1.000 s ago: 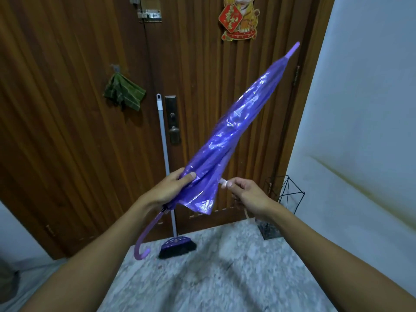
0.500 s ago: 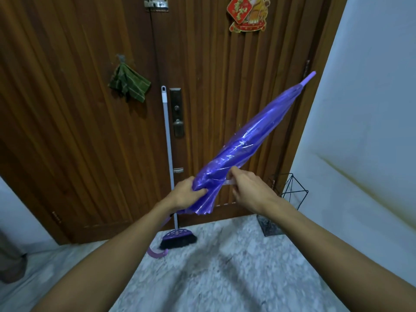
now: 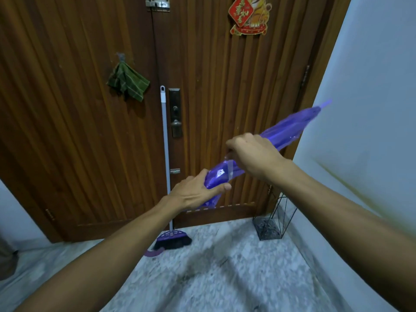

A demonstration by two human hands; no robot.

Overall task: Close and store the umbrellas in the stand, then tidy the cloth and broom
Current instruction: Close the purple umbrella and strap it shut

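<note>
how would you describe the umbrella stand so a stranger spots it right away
Start at the big wooden door and drop to its bottom right corner by the pale wall. There on the marble floor sits the umbrella stand: a black wire frame, angular and see-through, unlike the solid purple-headed broom nearby.

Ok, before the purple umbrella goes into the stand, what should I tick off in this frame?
1. Canopy folded: ok, purple umbrella is collapsed.
2. Strap fastened: not ok, right hand pinches the strap, apparently mid-wrap.
3. Secure hold: ok, left hand grips the lower canopy.
4. Wire stand upright by the wall: ok.
5. Stand empty: cannot tell.
6. Broom and green cloth at the door, untouched: ok.
</note>
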